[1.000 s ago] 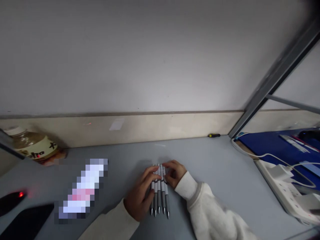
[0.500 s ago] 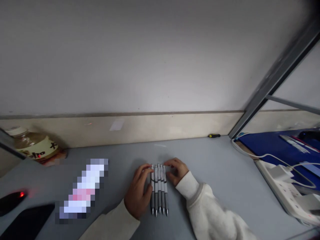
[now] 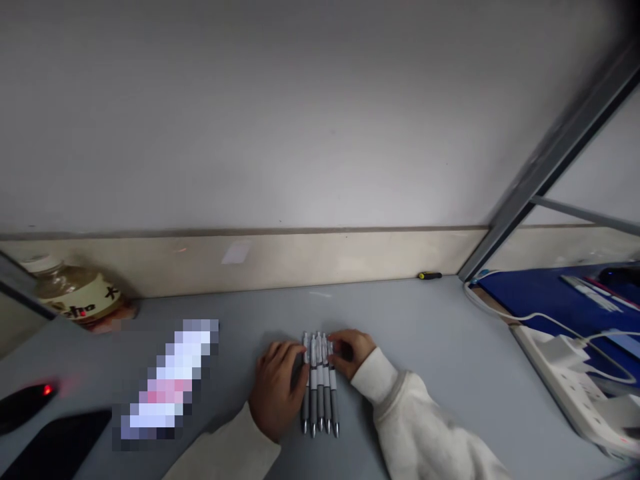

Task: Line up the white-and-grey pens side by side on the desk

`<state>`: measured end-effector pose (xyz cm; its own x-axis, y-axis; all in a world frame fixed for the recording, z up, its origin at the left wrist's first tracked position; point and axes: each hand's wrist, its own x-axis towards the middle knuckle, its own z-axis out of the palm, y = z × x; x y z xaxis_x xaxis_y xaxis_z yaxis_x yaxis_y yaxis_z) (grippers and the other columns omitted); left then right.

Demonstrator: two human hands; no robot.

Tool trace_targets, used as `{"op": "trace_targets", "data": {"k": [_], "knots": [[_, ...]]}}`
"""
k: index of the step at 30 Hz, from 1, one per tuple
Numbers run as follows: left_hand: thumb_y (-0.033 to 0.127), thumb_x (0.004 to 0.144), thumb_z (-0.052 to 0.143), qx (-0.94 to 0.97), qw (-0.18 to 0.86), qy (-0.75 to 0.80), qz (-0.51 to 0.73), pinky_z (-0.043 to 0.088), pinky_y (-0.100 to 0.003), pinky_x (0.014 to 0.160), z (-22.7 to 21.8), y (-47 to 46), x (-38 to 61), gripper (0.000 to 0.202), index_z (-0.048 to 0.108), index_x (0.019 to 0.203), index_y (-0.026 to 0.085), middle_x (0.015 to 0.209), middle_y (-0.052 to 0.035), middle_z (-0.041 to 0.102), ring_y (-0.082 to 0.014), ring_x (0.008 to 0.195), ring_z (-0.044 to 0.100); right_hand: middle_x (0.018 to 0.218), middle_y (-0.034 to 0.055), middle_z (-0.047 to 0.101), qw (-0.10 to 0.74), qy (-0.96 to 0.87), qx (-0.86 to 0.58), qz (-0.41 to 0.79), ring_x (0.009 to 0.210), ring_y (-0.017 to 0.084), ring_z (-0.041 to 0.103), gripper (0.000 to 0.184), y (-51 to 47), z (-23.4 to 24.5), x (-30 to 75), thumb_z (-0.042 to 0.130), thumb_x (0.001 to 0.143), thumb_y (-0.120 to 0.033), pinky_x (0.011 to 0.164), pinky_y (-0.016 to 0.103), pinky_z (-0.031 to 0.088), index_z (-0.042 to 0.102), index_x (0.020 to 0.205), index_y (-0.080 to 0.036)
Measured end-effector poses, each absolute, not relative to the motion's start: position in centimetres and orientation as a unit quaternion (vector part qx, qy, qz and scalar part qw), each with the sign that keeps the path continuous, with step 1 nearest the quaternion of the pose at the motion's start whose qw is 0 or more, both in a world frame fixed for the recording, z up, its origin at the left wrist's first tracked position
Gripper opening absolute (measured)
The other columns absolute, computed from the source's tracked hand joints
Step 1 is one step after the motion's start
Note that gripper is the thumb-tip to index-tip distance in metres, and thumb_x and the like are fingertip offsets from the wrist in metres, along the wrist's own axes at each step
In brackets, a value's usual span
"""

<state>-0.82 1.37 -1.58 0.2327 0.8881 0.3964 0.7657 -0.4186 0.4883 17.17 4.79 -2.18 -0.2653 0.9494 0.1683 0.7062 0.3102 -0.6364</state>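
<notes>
Fingertips (image 3: 299,355) of the left hand (image 3: 277,390) are pressing against the left flank of a row of pens (image 3: 319,383), the fingers lying close together and curled only slightly, not closing around anything. From the other side, the right hand (image 3: 351,352) is meeting the same row near its upper end, its fingers bent and bunched against the rightmost barrel, thumb tucked in beside the caps. The pens are sitting squeezed between both hands, flat on the grey table (image 3: 430,347), side by side and touching, white upper halves pointing toward the wall and grey grips with metal tips pointing back at the person. Five barrels seem to be lying there, though the blur is making the count uncertain. Cream sleeves (image 3: 425,427) are running down from both wrists to the bottom edge. Further out on the left, a pixelated patch is covering something on the table, and beyond it a labelled bottle (image 3: 75,297) is standing by the wall. A dark device with a red light (image 3: 27,400) is lying at the far left edge. Over by the wall on the right, a small yellow-and-black tool (image 3: 430,275) is resting, and a white power strip (image 3: 575,383) with a plugged cable is stretching along the right side next to a blue mat (image 3: 540,293).
</notes>
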Motion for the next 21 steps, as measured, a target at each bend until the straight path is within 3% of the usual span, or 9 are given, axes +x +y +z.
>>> {"op": "trace_targets", "data": {"k": [11,16,21], "knots": [[0.025,0.076,0.045,0.778,0.075,0.542,0.310,0.041,-0.039,0.073,-2.0,1.4,-0.9,0.014,0.059,0.079,0.022,0.088,-0.0035,0.062,-0.0229,0.086,0.055,0.073,0.0041,0.066,0.258,-0.793,-0.512,0.207,0.071,0.018,0.060,0.032,4.9,-2.2,17.6,0.059,0.061,-0.010,0.069,0.029,0.046,0.067,0.091,-0.017],[0.026,0.079,0.043,0.784,0.067,0.521,0.331,0.043,-0.039,0.077,-2.2,1.3,-0.9,0.019,0.056,0.092,0.021,0.094,-0.0051,0.061,-0.0228,0.090,0.054,0.083,0.0043,0.063,0.276,-0.832,-0.457,0.150,0.079,0.018,0.058,0.042,5.4,-3.2,18.2,0.055,0.056,-0.002,0.072,0.030,0.046,0.068,0.092,-0.022],[0.028,0.082,0.045,0.852,0.058,0.423,0.303,0.041,-0.039,0.088,-2.0,1.1,-1.1,0.032,0.052,0.113,0.021,0.117,-0.0078,0.053,-0.0233,0.106,0.048,0.081,0.0030,0.059,0.291,-0.848,-0.429,0.110,0.073,0.017,0.055,0.039,5.5,-4.0,18.4,0.057,0.053,0.000,0.067,0.028,0.045,0.070,0.081,-0.023]]}}
